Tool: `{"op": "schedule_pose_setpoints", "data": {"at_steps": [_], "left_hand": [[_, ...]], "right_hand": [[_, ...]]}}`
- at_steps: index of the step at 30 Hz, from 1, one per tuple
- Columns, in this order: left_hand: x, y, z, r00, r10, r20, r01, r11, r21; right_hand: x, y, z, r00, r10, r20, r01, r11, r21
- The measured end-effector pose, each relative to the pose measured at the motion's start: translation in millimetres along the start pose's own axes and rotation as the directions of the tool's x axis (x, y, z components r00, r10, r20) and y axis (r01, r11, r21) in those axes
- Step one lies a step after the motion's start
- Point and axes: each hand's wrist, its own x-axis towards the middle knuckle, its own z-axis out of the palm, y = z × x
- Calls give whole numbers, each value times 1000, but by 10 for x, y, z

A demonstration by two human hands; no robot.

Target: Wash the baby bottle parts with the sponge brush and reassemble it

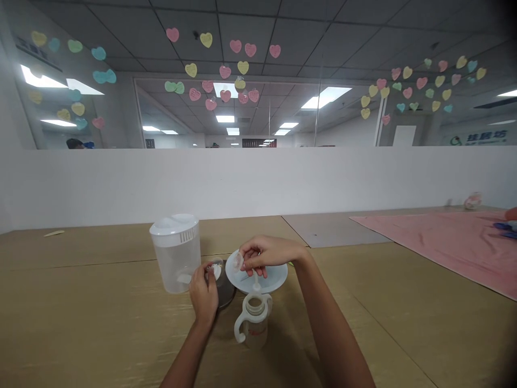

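A small baby bottle [255, 328] with two white handles stands upright in front of me, its neck uncovered. My left hand [204, 293] is closed on a round clear-and-white bottle cap [217, 270], left of the bottle. Above the pale blue plate [278, 276], my right hand [264, 256] pinches a small clear, dome-like plastic piece [238, 262]. Below its fingers is a white straw-like part [256, 283], close to the bottle's mouth; whether the hand touches it I cannot tell. A dark round object [226, 293] lies beside the plate, partly hidden by my left hand.
A translucent plastic jug [172, 264] with a white lid stands just left of my left hand. Pink cloth [444, 242] covers the table's right side, with blue items [507, 229] at the edge. A white wall [262, 183] closes off the back.
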Motion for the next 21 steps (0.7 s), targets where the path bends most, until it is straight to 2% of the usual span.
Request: {"op": "schedule_pose_setpoints", "data": {"at_steps": [6,11,14,18,21], "left_hand": [[-25,73,-21,1000,1,-5,-1,999,-39],[-40,89,-27,1000,19,4,-18,998,-54],[-45,88,-24,1000,23,12,-22,998,-66],[-46,82,-12,1000,22,13,-21,997,-80],[-48,83,-4,1000,25,3,-25,997,-77]], "right_hand": [[-8,-60,27,1000,19,25,-19,1000,14],[-21,-141,63,997,-52,63,49,998,49],[-15,-143,76,995,-53,83,51,998,34],[25,-40,71,988,57,144,-56,998,-8],[78,84,54,977,184,108,-179,982,-56]]}}
